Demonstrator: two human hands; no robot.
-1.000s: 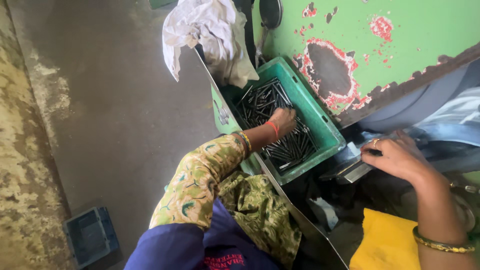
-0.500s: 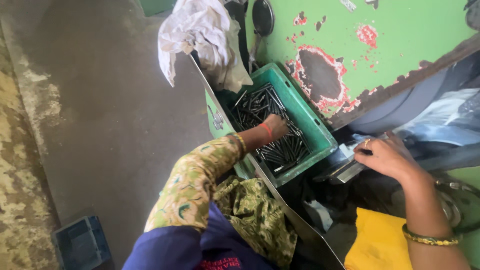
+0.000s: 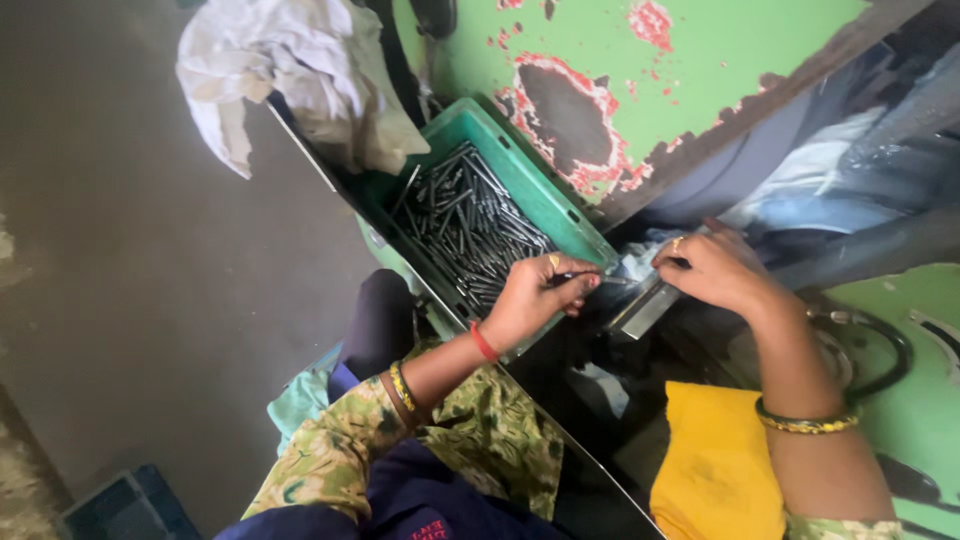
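Dark rod [image 3: 592, 278] (tip hidden) between left hand [image 3: 535, 297] and right hand [image 3: 712, 272].

The blue crate [image 3: 125, 508] is cut off by the bottom-left corner. The yellow cloth [image 3: 715, 470] runs off the bottom edge. The left hand [image 3: 535, 297] covers part of the thin rod [image 3: 590, 278] it pinches, its length untold. The right hand [image 3: 715, 272] hides its own fingertips; what they touch cannot be told. The white rag [image 3: 275, 75] is clipped at the top edge.
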